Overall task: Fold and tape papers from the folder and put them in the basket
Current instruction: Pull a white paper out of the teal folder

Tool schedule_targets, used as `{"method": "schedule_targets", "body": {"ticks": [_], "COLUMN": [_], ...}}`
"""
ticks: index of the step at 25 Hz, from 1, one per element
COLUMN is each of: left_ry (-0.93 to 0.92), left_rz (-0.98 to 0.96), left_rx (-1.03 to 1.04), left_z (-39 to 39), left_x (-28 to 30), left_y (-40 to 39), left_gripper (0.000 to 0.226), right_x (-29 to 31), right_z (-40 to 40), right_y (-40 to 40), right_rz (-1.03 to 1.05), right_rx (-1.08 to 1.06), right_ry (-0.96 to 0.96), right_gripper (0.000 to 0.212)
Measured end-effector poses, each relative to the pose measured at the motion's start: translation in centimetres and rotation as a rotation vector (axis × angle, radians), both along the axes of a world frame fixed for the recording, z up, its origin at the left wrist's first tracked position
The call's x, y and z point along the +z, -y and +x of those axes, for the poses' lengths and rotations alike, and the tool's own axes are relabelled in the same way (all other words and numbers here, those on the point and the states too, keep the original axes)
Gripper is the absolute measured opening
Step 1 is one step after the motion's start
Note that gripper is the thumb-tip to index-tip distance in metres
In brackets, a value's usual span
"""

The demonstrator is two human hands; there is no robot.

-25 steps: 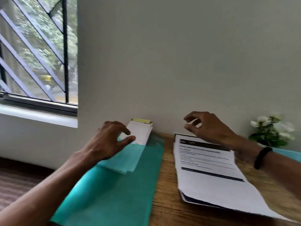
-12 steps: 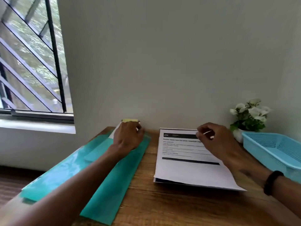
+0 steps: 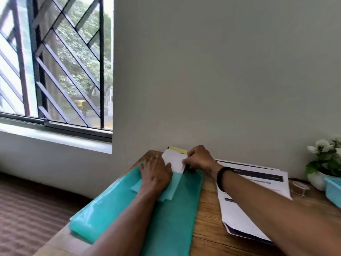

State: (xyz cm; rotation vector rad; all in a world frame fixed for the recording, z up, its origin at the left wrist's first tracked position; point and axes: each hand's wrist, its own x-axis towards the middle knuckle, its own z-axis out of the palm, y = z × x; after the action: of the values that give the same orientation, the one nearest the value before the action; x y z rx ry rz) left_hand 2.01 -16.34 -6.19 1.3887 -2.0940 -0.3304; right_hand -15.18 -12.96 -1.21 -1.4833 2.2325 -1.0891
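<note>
I am seeing my left hand [image 3: 156,174] lying flat, grip released, pressing the folded paper [image 3: 174,161] onto the teal folder [image 3: 166,215] on the desk [image 3: 206,228]; my right hand [image 3: 198,157] is pinching the paper's right edge, with the basket [image 3: 334,191] sitting far right.

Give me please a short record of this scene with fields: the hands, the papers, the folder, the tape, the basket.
left hand: rests flat on the folded paper
right hand: pinches the right edge of the folded paper
folded paper: white, lies on the folder
folder: teal, open on the wooden table
printed sheets: stacked right of the folder
tape roll: between the sheets and the basket
basket: blue, at the right edge, contents hidden
</note>
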Motion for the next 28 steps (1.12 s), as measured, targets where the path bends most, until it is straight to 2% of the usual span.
{"method": "schedule_targets", "body": {"ticks": [3, 7, 10, 13, 17, 20, 23, 26, 28], "left_ry": [-0.051, -0.109, -0.194, -0.206, -0.240, -0.320, -0.354, -0.289, -0.235], "left_rz": [0.031, 0.052, 0.043, 0.038, 0.027, -0.001, 0.016, 0.009, 0.004], "left_rx": [-0.012, -0.017, -0.028, -0.024, 0.003, 0.014, 0.013, 0.010, 0.016], "left_z": [-0.3, -0.2, 0.1, 0.1, 0.1, 0.1, 0.6, 0.9, 0.8], "left_x": [0.1, 0.2, 0.4, 0.5, 0.6, 0.6, 0.6, 0.4, 0.1], "left_y": [-0.4, -0.4, -0.6, -0.7, -0.6, -0.6, -0.6, -0.5, -0.6], "left_gripper": [0.052, 0.051, 0.050, 0.050, 0.046, 0.047, 0.049, 0.045, 0.041], "right_x": [-0.2, 0.5, 0.3, 0.3, 2.0, 3.3, 3.1, 4.1, 7.0], "right_z": [0.0, 0.8, 1.6, 2.4, 2.8, 2.9, 2.2, 0.7, -1.1], "right_y": [1.2, 1.4, 1.1, 1.0, 1.5, 1.7, 2.6, 2.8, 1.7], "right_rz": [-0.012, -0.047, -0.074, -0.109, -0.290, -0.350, -0.400, -0.537, -0.669], "right_rx": [-0.157, -0.192, -0.196, -0.163, -0.147, -0.108, -0.183, -0.317, -0.343], "right_ry": [0.182, 0.436, 0.537, 0.479, 0.389, 0.375, 0.387, 0.427, 0.346], "right_gripper": [0.023, 0.025, 0.022, 0.015, 0.020, 0.020, 0.021, 0.020, 0.018]}}
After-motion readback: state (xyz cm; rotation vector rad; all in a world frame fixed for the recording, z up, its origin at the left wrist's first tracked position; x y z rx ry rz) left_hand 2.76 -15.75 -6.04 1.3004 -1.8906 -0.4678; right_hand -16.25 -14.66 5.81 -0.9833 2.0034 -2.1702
